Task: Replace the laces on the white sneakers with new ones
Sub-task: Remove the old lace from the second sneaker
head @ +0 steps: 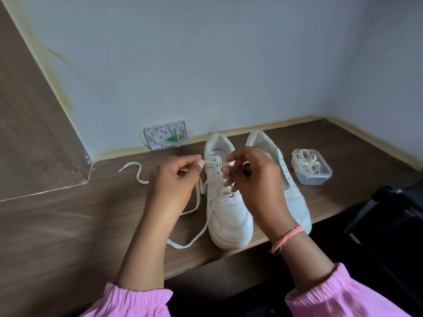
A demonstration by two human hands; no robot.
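L hand (175, 177) pinches the lace (212, 163) just outboard of the top eyelets; R hand (251, 179) has fingers curled over the same lace at the tongue side, so the short stretch btwn them runs taut across the upper part of the near sneaker (229, 213). Cannot tell whether this lace is going out or in; the lower rows look laced, the top holes bare. The near sneaker sits toe toward me at the counter (91, 225) edge, second sneaker (295, 197) just beside it on the R, w/ no lace visible in its eyelets. Lace tail loops on the counter to the L, free end lying well out toward the wall. Clear tub (311, 167) w/ coiled laces sits just R of the pair. Approach, my judgement: work one eyelet at a time, keep the lace flat not twisted, pull along the hole axis rather than upward so the shoe doesn't lift or slide. R hand should steady the eyelet flap while L draws slack through. Risk: toe is close to the counter edge, so a hard tug toward me could tip it off; keep tension sideways. Watch the tail for knots.
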